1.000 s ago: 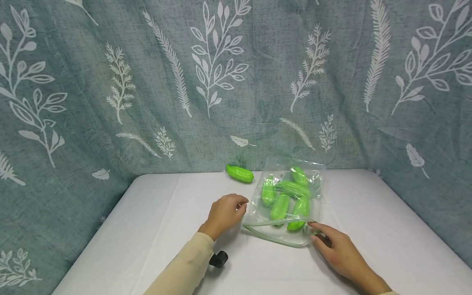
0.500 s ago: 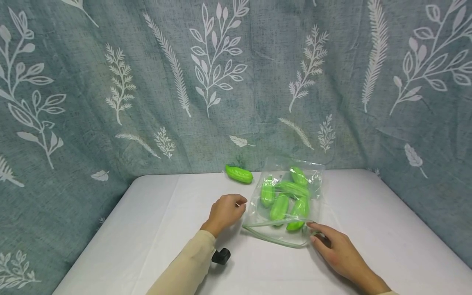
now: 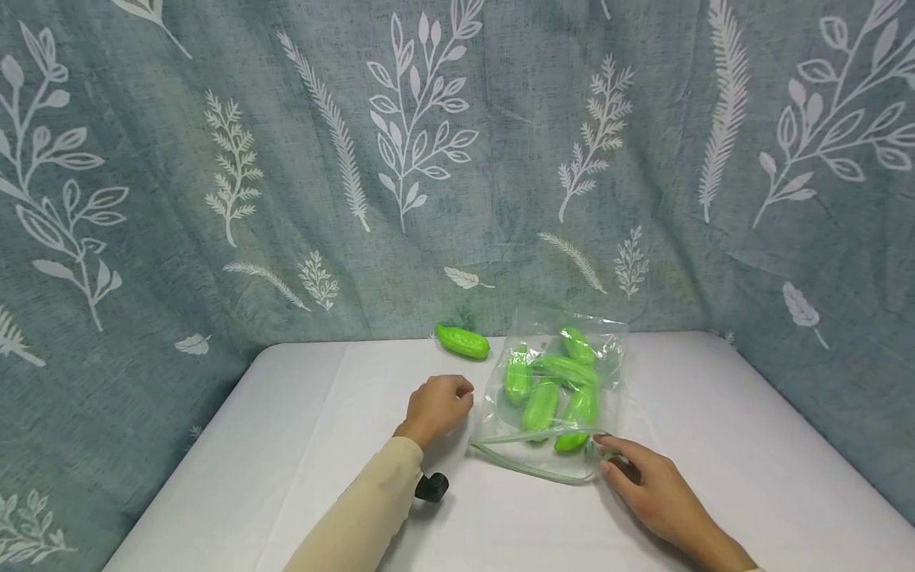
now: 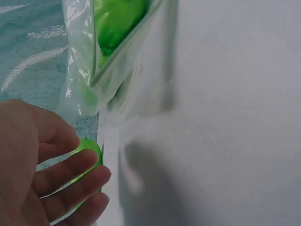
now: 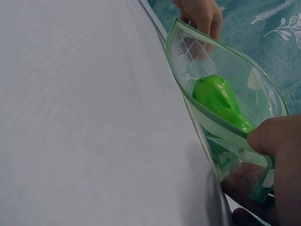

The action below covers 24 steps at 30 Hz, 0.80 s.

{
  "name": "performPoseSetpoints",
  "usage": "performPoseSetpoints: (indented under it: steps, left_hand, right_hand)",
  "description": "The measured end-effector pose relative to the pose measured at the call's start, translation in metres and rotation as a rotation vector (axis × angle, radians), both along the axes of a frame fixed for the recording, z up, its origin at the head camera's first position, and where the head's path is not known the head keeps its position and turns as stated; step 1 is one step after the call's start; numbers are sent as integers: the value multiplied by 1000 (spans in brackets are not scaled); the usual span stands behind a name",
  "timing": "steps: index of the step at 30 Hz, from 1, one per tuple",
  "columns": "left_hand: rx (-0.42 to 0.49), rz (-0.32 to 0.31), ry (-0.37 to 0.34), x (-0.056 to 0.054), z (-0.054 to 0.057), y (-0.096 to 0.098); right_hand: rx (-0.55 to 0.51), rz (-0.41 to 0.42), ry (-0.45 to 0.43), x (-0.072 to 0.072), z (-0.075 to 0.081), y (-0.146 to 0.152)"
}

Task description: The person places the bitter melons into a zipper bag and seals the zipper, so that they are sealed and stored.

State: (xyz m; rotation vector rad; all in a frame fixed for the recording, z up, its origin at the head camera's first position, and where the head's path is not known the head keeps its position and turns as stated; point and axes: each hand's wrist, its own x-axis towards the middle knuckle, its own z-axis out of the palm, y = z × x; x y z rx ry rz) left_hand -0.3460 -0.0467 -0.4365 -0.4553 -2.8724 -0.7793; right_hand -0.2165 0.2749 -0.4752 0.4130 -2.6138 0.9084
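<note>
A clear zip bag (image 3: 493,413) lies on the table with its green-rimmed mouth spread toward me. Several shiny green cucumbers (image 3: 541,405) show through its plastic. My right hand (image 3: 661,488) pinches the right corner of the mouth; in the right wrist view the thumb (image 5: 265,136) presses on the rim, with fingers behind the plastic. Just left of the bag, my left hand (image 3: 436,409) hovers with loosely bent fingers and holds nothing. One loose cucumber (image 3: 463,342) rests at the table's back edge, beyond the left hand; in the left wrist view the fingers partly hide it.
A white cloth covers the table (image 3: 307,453). Right behind its back edge hangs a blue-green curtain (image 3: 515,159) with white leaf patterns. A small black device (image 3: 432,486) sits at my left wrist.
My left hand has shifted slightly away from the bag and forward toward the loose cucumber. The right hand keeps its hold on the bag. The head view has tilted up a little.
</note>
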Motion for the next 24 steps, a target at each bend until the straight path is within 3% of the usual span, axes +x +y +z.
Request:
performPoseSetpoints:
  steps: [5, 11, 16, 24]
  left_hand:
    - [-29, 9, -35, -12, -1, -1]
    - [21, 32, -79, -20, -1, 1]
    - [12, 26, -81, -33, -1, 3]
    - [13, 43, -73, -53, 4, 4]
  right_hand:
    - [-7, 2, -9, -1, 1, -2]
    - [-8, 5, -15, -2, 3, -2]
    - [-9, -2, 10, -2, 4, -2]
    - [15, -12, -21, -4, 3, -2]
